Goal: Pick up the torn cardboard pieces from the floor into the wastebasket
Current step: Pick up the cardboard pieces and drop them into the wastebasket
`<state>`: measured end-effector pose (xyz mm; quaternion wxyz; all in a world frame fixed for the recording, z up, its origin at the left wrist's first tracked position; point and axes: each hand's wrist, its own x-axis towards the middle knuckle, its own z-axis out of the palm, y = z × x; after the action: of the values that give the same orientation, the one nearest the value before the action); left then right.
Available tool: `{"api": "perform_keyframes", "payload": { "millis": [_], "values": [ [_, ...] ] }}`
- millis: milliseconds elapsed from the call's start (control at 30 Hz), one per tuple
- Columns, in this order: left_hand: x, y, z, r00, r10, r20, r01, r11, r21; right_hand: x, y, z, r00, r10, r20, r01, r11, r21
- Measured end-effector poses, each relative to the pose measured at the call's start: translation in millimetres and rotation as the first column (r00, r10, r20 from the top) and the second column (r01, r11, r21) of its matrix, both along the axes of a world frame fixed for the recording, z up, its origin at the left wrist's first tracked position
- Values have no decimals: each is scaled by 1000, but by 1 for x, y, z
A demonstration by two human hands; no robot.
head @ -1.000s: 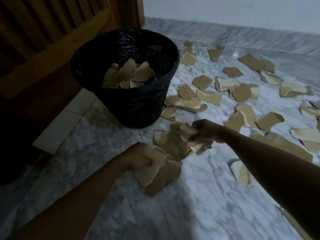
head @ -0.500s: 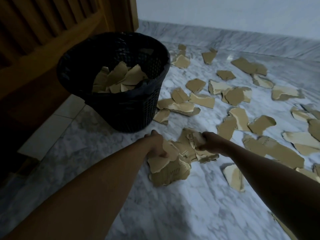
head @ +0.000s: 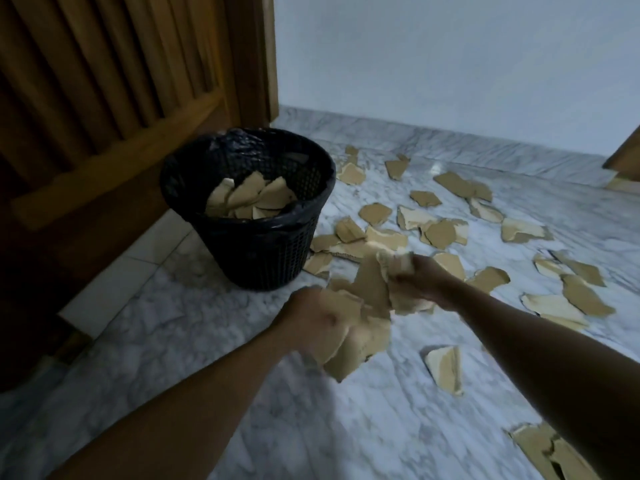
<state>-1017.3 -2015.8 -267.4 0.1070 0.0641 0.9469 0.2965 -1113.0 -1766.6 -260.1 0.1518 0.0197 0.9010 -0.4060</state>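
A black mesh wastebasket (head: 263, 258) with a black liner stands on the marble floor, with several tan cardboard pieces (head: 251, 199) inside it. My left hand (head: 311, 322) grips a bunch of torn cardboard (head: 360, 344) just in front and right of the basket. My right hand (head: 417, 278) grips another bunch of cardboard (head: 374, 278) right beside it, and the two bunches touch. Both are held above the floor. Several more torn pieces (head: 443, 233) lie scattered over the floor to the right.
A wooden slatted door (head: 104, 98) stands behind and left of the basket. A pale wall (head: 450, 64) with a marble skirting runs along the back. One loose piece (head: 445, 368) lies near my right forearm, and others (head: 554, 452) sit at the bottom right.
Both hands have risen off the floor with their cardboard bunches. The view has tilted up, so the basket now sits lower and more of the wall shows.
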Motion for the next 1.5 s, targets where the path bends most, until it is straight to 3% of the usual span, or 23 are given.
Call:
{"api": "perform_keyframes", "payload": {
  "millis": [67,167,267,333,400,433,500,567,633,733,833,900,1000,1067,1200,1367,1500],
  "values": [
    [-2,-2,45,986,92,-141,-70,986,151,7,-2,48,997,59,-45,-65,989,-135],
    [-9,-25,115,896,379,-232,-260,870,418,12,-31,116,983,85,-164,-124,960,-249],
    [-21,-66,172,748,576,-330,-381,780,497,1,-79,162,964,-119,-239,-21,858,-513],
    [-30,-92,197,625,725,-290,-488,652,581,-8,-117,180,953,-208,-218,38,801,-598],
    [-41,-110,206,542,810,-224,-602,560,569,-9,-155,192,946,-273,-177,97,757,-646],
    [-46,-115,206,546,812,-204,-648,564,511,-9,-173,194,942,-282,-184,102,760,-642],
    [-51,-120,202,653,746,-132,-644,639,420,-7,-201,196,965,-201,-170,63,803,-593],
    [-51,-123,198,778,628,-21,-566,715,410,-2,-217,190,992,-56,-115,-17,835,-550],
    [-50,-129,194,817,576,42,-541,737,406,-1,-218,182,983,-60,-175,-33,875,-483],
    [-46,-141,181,788,614,-49,-566,753,335,-6,-203,163,935,-170,-312,69,948,-311],
    [-41,-155,160,657,741,-140,-713,671,205,-1,-194,143,952,-241,-188,197,954,-224],
    [-42,-160,151,579,815,17,-790,556,258,10,-196,136,975,-212,66,222,923,-315],
    [-46,-157,142,568,758,320,-819,483,309,20,-205,128,937,-90,336,238,871,-430],
    [-50,-156,140,563,732,382,-824,466,322,21,-214,121,916,-82,393,289,815,-502],
    [-75,-163,146,531,785,319,-819,379,430,4,-223,124,922,-105,373,336,696,-635],
    [-127,-127,196,542,840,17,-735,464,494,-41,-174,168,939,-75,337,319,559,-765],
    [-170,-71,288,744,664,-69,-595,706,383,-74,-97,228,938,-130,320,345,399,-849]
  ]
}}
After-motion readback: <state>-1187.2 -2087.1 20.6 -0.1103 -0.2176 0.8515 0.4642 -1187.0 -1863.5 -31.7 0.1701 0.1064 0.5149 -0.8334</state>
